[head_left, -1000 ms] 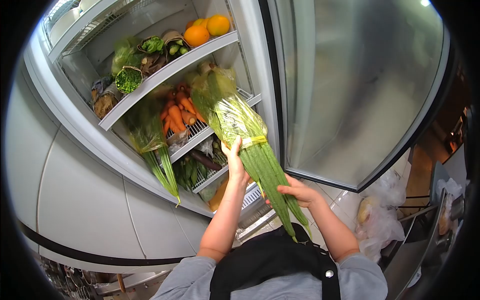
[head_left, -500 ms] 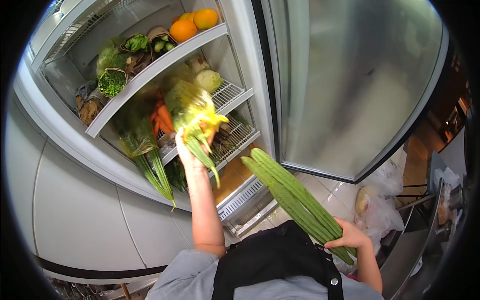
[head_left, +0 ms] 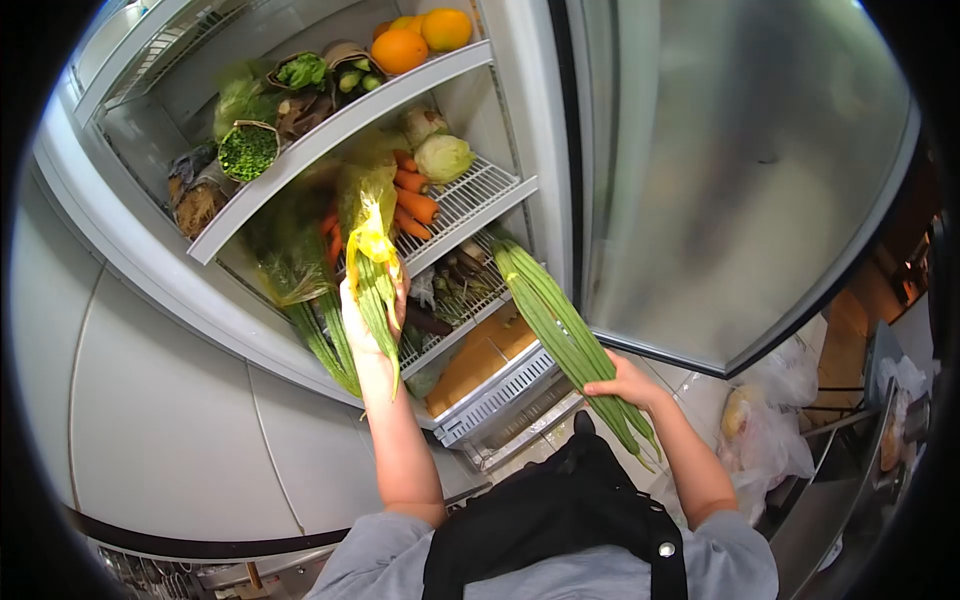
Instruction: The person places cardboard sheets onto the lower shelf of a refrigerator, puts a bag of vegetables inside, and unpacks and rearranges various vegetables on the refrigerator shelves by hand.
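The right hand (head_left: 622,383) is gripping gourds (head_left: 560,325) slanting from near the shelf (head_left: 490,214) edge down toward the apron (head_left: 560,500), the door (head_left: 740,200) standing open alongside, while the left hand (head_left: 358,325) is clasping bagged gourds (head_left: 377,290) tips-down.

At the open fridge (head_left: 525,100)

The left hand (head_left: 356,318) holds long green gourds (head_left: 373,287) just below the yellow neck of their bag (head_left: 369,205); carrots (head_left: 414,208) show on both sides. The right hand (head_left: 628,385) grips a second bunch (head_left: 546,312), slanting near the door (head_left: 740,180). Orange fruit (head_left: 420,40) sits on the upper shelf (head_left: 345,128).
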{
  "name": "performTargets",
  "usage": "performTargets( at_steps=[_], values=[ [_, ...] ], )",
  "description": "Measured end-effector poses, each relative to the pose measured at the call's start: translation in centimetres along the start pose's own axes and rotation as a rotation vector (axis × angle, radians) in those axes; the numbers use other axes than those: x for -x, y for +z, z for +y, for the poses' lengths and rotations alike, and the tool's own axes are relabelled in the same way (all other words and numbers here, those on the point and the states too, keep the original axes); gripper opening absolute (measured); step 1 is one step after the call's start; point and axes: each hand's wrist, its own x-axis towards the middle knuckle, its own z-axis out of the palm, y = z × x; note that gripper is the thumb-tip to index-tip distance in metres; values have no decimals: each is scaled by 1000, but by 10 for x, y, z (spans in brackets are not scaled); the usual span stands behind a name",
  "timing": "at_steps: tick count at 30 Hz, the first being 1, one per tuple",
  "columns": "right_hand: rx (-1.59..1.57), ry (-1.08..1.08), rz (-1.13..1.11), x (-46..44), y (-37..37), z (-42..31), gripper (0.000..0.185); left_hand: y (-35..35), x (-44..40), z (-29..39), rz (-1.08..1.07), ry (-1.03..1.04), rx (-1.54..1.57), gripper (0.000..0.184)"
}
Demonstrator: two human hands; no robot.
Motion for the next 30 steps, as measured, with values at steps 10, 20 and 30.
performTargets(
  at_steps=[10,20,30],
  values=[
    [169,-131,-55,-222,0,-17,73,-15,9,19,145,-48,36,40],
    [479,-72,-96,-404,-21,11,90,4,-1,-12,484,220,-66,38],
    [268,-62,-53,-410,-19,-4,80,6,-10,-25,504,357,-203,38]
  ],
)
